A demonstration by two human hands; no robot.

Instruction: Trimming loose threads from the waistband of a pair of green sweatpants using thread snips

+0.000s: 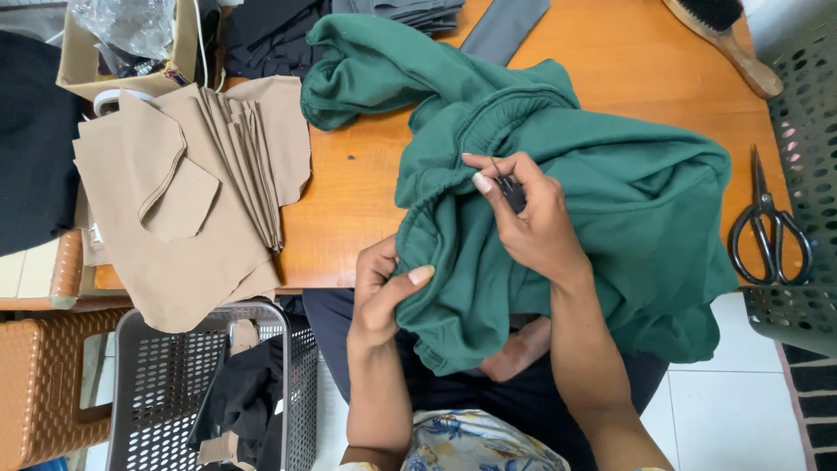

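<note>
garment: soft, limp, bulky, table's near edge | left hand pinches hem | right hand closed on snips at waistband; grip by seams

- Left hand: low and near the body, forearm bare and rising from the bottom edge, thumb laid across a fold, fingers tucked underneath in a closed grip.
- Right hand: higher, forearm angled up from lower right, wrist bent, thumb and forefinger pinched together around something small and dark.
</note>
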